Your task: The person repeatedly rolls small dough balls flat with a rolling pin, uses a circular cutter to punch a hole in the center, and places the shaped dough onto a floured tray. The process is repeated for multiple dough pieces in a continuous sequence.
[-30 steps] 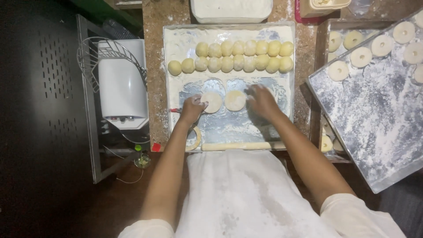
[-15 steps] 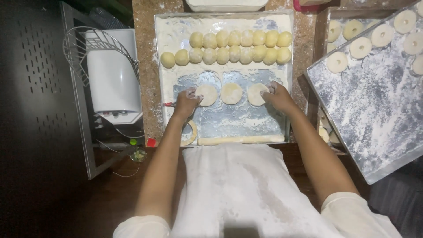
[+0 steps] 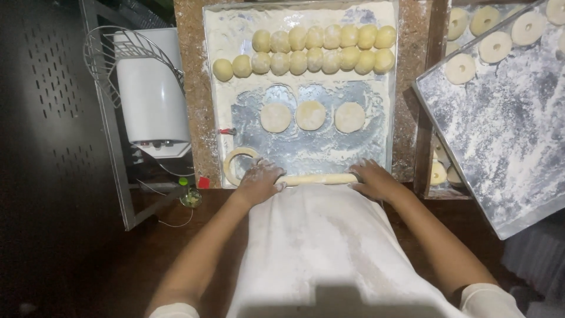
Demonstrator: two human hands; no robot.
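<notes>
Rolling pin point(image 3: 318, 178) at near tray point(image 3: 219, 88) edge is gripped by left hand point(image 3: 259, 181) and right hand point(image 3: 372, 180); three flattened dough discs point(image 3: 310, 115) lie just beyond.

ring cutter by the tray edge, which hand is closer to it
Left. The left hand sits right beside the ring cutter, touching or nearly so; the right hand is at the rolling pin's far end.
</notes>
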